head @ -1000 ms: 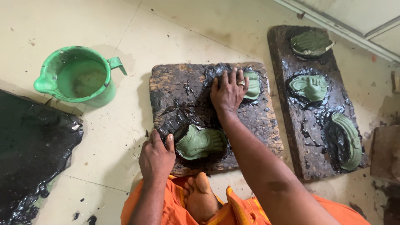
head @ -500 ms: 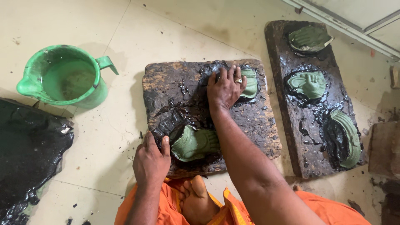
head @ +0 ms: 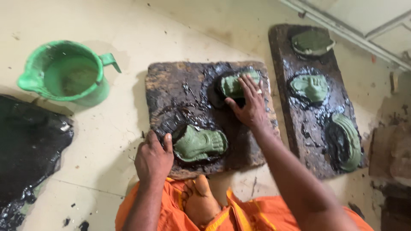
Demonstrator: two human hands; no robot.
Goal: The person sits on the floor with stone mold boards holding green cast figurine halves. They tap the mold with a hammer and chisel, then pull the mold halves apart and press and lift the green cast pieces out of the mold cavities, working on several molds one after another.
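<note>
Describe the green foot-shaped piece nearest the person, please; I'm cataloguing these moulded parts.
The green foot-shaped piece looks like matte clay or rubber, with toes moulded at its right end. It lies flat in a ring of shiny black paste on the near edge of the dark wet board, toes pointing right. The left hand rests against its heel end; the right hand is on another green piece farther back.

A floor-level craft workshop: two tar-blackened wooden boards (head: 180, 85) carrying green moulded casts (head: 199, 143) lie on a stained tiled floor (head: 107, 124), a green jug (head: 64, 77) at ten o'clock.
</note>
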